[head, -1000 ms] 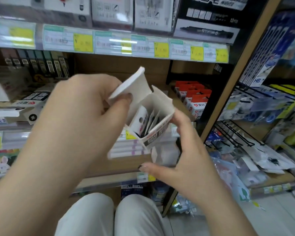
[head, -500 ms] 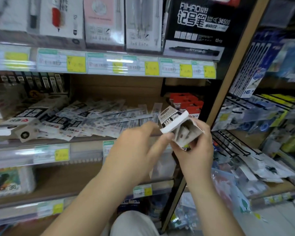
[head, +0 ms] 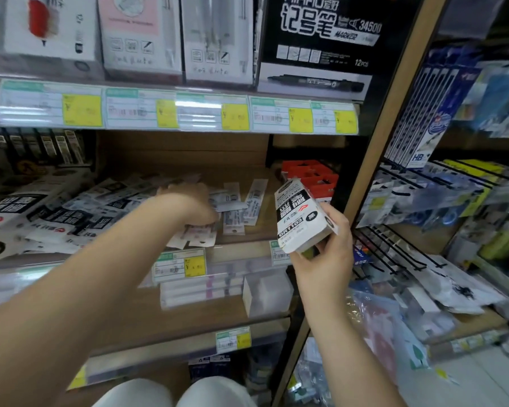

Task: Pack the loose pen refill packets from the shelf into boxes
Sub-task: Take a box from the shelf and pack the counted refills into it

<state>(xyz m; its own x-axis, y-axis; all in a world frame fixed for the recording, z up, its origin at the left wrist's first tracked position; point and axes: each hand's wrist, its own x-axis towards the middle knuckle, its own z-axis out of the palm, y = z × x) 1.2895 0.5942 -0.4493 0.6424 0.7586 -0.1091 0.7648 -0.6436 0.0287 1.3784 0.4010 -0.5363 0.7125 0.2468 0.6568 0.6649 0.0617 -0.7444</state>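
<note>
My right hand (head: 323, 257) grips a white and black refill box (head: 301, 215) from below, in front of the shelf's right end. My left hand (head: 188, 205) reaches onto the middle shelf (head: 247, 230) and lies over the loose refill packets (head: 232, 212); it is blurred, with its fingers bent down onto the packets, and whether they hold one does not show. More loose packets (head: 80, 212) are spread over the left part of the same shelf.
Red boxes (head: 309, 174) stand at the shelf's right end behind the held box. Boxed pens and a black marker box (head: 318, 42) fill the shelf above. A wooden upright (head: 373, 160) divides this bay from wire racks (head: 409, 239) of stationery at the right.
My left hand left the box and reached left onto the pile of packets. My right hand now holds the box alone, its flap shut, slightly further right.
</note>
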